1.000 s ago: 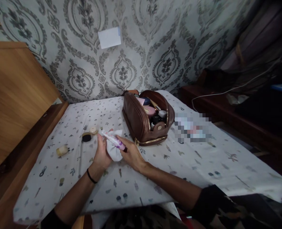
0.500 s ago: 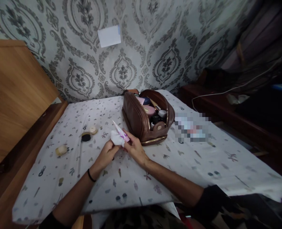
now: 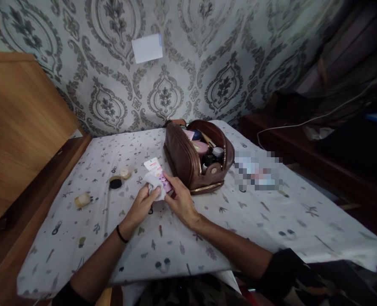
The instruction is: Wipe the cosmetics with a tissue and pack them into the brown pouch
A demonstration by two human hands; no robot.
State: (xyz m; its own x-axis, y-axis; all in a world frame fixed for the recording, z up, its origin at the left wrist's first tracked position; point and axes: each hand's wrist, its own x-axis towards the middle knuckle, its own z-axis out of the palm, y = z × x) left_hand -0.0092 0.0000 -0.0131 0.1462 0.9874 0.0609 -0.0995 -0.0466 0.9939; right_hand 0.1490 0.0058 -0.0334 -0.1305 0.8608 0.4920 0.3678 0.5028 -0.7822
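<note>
A white and purple squeeze tube (image 3: 163,180) is in my right hand (image 3: 182,203), its flat crimped end pointing up and away from me. My left hand (image 3: 143,205) pinches a white wipe or tissue (image 3: 153,180) and presses it against the tube's left side. The lower end of the tube is hidden by the fingers. Just beyond my right hand stands a brown toiletry bag (image 3: 184,161), unzipped. Inside it are a pink item (image 3: 200,147), a dark jar or bottle (image 3: 208,159) and several other cosmetics.
Small round containers lie to the left: a black-topped one (image 3: 115,182), a cream one (image 3: 125,173) and a yellowish one (image 3: 82,199). A blurred-out item (image 3: 257,171) lies right of the bag. A wooden cabinet (image 3: 26,119) borders the patterned cloth (image 3: 112,238); the wallpapered wall stands behind.
The tube has turned so that its printed broad face now shows instead of its narrow edge. My left thumb has come up over the wipe. The bag and small containers stay put.
</note>
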